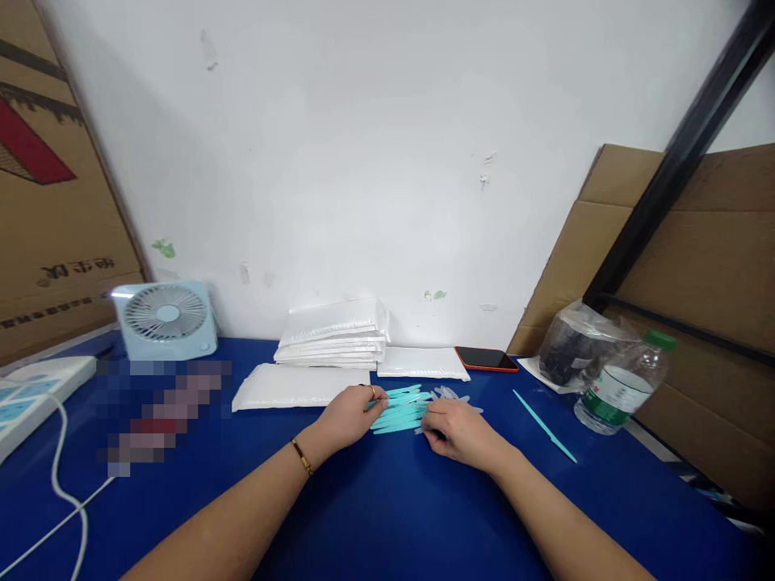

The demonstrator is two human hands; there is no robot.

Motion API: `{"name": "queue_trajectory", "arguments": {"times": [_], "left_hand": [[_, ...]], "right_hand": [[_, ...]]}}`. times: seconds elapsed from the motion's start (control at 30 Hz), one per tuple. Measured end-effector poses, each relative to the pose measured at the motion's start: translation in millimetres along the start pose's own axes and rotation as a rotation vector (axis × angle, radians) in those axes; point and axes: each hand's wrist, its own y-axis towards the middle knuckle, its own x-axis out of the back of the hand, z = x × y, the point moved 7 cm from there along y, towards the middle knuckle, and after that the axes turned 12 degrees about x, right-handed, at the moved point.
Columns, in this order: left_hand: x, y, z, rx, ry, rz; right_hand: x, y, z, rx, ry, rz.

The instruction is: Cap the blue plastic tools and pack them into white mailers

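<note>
A loose bundle of slim turquoise plastic sticks [400, 411], shaped like eyebrow razors, lies on the blue table between my hands. At its left ends my left hand [351, 415] has thumb and fingers closed on the sticks. My right hand [457, 432], fingers curled, grips at their right ends; its fingertips are partly hidden. Behind the right hand several translucent plastic pieces [448, 394] lie in a small heap. One single turquoise stick [545, 425] rests apart, to the right of my right hand.
White padded mailers [330, 335] are stacked by the wall, with more lying flat in front [291, 386] and beside them. A phone [488, 359], a water bottle [623, 387] and a plastic-wrapped dark item [566, 351] stand right. A fan [169, 319] and power strip [42, 399] are left.
</note>
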Motion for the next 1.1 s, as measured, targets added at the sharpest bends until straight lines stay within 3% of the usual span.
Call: {"name": "queue_trajectory", "arguments": {"times": [0.1,0.27,0.5,1.1], "left_hand": [[0.2,0.7,0.4,-0.008,-0.001,0.000],[1.1,-0.5,-0.3,-0.008,0.000,-0.003],[1.1,-1.5,1.2,0.032,0.035,-0.003],[-3.1,-3.2,-5.1,-0.026,0.022,0.036]], "right_hand": [[2.2,0.5,-0.6,-0.036,0.040,-0.071],[18.5,-15.6,-24.8,-0.227,0.263,-0.277],[35.0,-24.0,-29.9,-0.162,0.411,-0.537],[30.1,-19.8,-28.2,-0.132,0.513,-0.507]]}}
